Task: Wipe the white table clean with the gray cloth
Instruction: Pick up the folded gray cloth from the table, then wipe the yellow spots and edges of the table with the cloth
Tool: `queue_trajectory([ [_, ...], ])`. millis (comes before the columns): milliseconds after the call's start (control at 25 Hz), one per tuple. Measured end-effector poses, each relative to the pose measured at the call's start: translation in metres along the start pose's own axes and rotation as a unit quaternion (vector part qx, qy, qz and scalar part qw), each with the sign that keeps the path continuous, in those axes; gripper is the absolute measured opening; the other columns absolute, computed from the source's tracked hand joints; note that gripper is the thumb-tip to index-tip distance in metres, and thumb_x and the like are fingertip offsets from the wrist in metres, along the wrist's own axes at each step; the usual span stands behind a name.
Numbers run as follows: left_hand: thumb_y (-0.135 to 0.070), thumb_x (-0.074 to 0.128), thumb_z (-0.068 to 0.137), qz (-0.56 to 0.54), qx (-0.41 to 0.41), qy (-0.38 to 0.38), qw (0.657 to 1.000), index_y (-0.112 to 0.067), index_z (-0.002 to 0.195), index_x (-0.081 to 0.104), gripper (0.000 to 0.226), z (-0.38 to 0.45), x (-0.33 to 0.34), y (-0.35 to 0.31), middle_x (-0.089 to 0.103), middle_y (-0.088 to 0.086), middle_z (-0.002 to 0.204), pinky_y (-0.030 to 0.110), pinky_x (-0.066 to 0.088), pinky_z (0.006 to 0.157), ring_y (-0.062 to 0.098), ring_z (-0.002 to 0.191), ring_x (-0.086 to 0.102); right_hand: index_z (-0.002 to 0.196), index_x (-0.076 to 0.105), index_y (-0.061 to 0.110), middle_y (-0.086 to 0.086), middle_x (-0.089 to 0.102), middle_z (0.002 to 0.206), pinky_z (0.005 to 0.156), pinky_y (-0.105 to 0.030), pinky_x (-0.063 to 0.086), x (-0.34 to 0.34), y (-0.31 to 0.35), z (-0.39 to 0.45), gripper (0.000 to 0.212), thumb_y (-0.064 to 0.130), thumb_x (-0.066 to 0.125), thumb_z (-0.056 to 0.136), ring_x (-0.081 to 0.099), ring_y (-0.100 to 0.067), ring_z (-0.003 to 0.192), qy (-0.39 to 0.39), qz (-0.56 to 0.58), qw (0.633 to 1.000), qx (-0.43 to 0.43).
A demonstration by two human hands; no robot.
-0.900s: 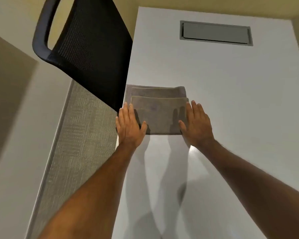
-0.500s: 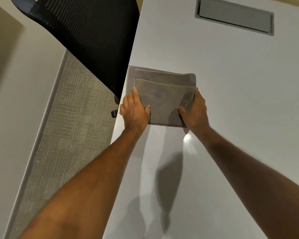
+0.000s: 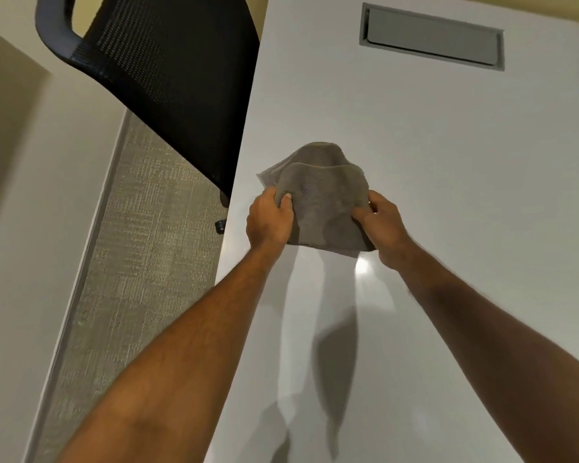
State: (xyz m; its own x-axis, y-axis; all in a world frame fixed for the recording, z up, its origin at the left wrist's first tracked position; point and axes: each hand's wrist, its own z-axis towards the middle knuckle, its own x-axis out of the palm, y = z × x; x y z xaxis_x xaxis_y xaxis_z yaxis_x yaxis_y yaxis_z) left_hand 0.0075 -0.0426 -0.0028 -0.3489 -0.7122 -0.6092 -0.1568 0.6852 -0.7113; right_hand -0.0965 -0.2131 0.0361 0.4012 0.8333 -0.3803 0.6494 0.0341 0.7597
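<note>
The gray cloth (image 3: pixel 321 198), folded in layers, is bunched into a hump near the left edge of the white table (image 3: pixel 448 182). My left hand (image 3: pixel 269 220) pinches its left side with thumb and fingers. My right hand (image 3: pixel 383 225) grips its right side. The far part of the cloth bulges upward between the hands, and its near edge hangs just above the tabletop.
A black mesh office chair (image 3: pixel 168 78) stands close against the table's left edge, over grey carpet (image 3: pixel 137 228). A grey rectangular cable hatch (image 3: pixel 432 36) is set into the far part of the table. A wall runs along the left.
Both hands, resting flat beside the cloth a second ago, have closed on its two sides and pushed inward, lifting and bunching the flat folded cloth into a hump.
</note>
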Motion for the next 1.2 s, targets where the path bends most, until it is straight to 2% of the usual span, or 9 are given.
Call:
queue_trajectory([
  [80,-0.042,0.051,0.107,-0.044,0.000,0.032,0.999,-0.016,0.131,0.061,0.037,-0.022,-0.001,-0.008,0.069,0.008,0.128,0.040,0.056,0.095,0.028,0.116,0.066,0.139,0.063,0.019,-0.001,0.069,0.126,0.082,-0.025,0.055,-0.015,-0.006,-0.024,0.034,0.017,0.056,0.105,0.066,-0.021,0.113,-0.024,0.027,0.999,-0.019],
  [160,-0.041,0.051,0.107,-0.063,0.002,0.056,0.996,-0.015,0.139,0.058,0.042,-0.050,-0.003,-0.018,0.067,0.008,0.136,0.040,0.054,0.101,0.026,0.120,0.065,0.143,0.062,0.020,-0.002,0.069,0.132,0.085,-0.028,0.058,-0.035,-0.015,-0.050,0.040,0.011,0.055,0.104,0.067,-0.021,0.115,-0.046,0.075,0.996,0.001],
  [480,-0.038,0.053,0.106,-0.019,0.038,0.184,0.982,-0.012,0.124,0.063,0.034,-0.210,0.035,-0.006,0.071,0.007,0.119,0.032,0.054,0.089,0.024,0.103,0.065,0.141,0.064,0.024,-0.001,0.071,0.134,0.101,-0.046,0.057,-0.126,-0.124,-0.217,0.040,0.012,0.055,0.104,0.066,-0.025,0.122,-0.107,0.125,0.982,0.089],
  [600,-0.037,0.053,0.107,-0.007,0.056,0.224,0.973,-0.012,0.123,0.064,0.031,-0.282,0.055,0.005,0.068,0.001,0.113,0.032,0.053,0.088,0.025,0.105,0.066,0.140,0.065,0.023,-0.002,0.071,0.133,0.097,-0.038,0.058,-0.149,-0.179,-0.284,0.039,0.011,0.057,0.103,0.066,-0.024,0.121,-0.136,0.156,0.971,0.117],
  [720,-0.038,0.051,0.107,0.019,0.068,0.255,0.964,-0.013,0.130,0.063,0.036,-0.348,0.070,0.018,0.070,0.006,0.124,0.038,0.055,0.098,0.027,0.113,0.066,0.140,0.065,0.022,-0.002,0.071,0.131,0.086,-0.024,0.053,-0.164,-0.231,-0.339,0.041,0.007,0.059,0.101,0.066,-0.020,0.115,-0.180,0.182,0.957,0.139],
  [880,-0.039,0.049,0.108,0.070,0.078,0.277,0.955,-0.012,0.136,0.058,0.040,-0.417,0.088,0.027,0.067,0.010,0.134,0.047,0.054,0.108,0.031,0.120,0.064,0.141,0.065,0.021,0.011,0.071,0.116,0.081,-0.018,0.051,-0.178,-0.288,-0.394,0.044,0.003,0.058,0.101,0.064,-0.002,0.098,-0.196,0.196,0.950,0.143],
  [920,-0.039,0.049,0.108,0.078,0.082,0.279,0.954,-0.013,0.137,0.058,0.040,-0.429,0.092,0.028,0.066,0.010,0.134,0.047,0.053,0.108,0.031,0.120,0.064,0.142,0.065,0.020,0.010,0.071,0.116,0.080,-0.018,0.051,-0.181,-0.298,-0.403,0.045,0.002,0.058,0.101,0.063,-0.002,0.098,-0.197,0.192,0.951,0.140],
  [1080,-0.041,0.049,0.108,0.075,0.102,0.252,0.959,-0.015,0.136,0.059,0.040,-0.459,0.110,0.035,0.067,0.009,0.133,0.047,0.055,0.107,0.028,0.117,0.065,0.146,0.061,0.014,-0.007,0.066,0.132,0.092,-0.030,0.051,-0.195,-0.324,-0.413,0.048,0.001,0.056,0.100,0.061,-0.023,0.116,-0.195,0.145,0.964,0.108],
  [1200,-0.043,0.049,0.107,0.070,0.099,0.223,0.967,-0.018,0.139,0.056,0.041,-0.468,0.117,0.040,0.065,0.007,0.137,0.037,0.052,0.103,0.021,0.112,0.062,0.146,0.062,0.016,-0.010,0.060,0.124,0.099,-0.032,0.047,-0.206,-0.331,-0.403,0.048,0.003,0.055,0.101,0.060,-0.027,0.119,-0.191,0.082,0.975,0.074],
])
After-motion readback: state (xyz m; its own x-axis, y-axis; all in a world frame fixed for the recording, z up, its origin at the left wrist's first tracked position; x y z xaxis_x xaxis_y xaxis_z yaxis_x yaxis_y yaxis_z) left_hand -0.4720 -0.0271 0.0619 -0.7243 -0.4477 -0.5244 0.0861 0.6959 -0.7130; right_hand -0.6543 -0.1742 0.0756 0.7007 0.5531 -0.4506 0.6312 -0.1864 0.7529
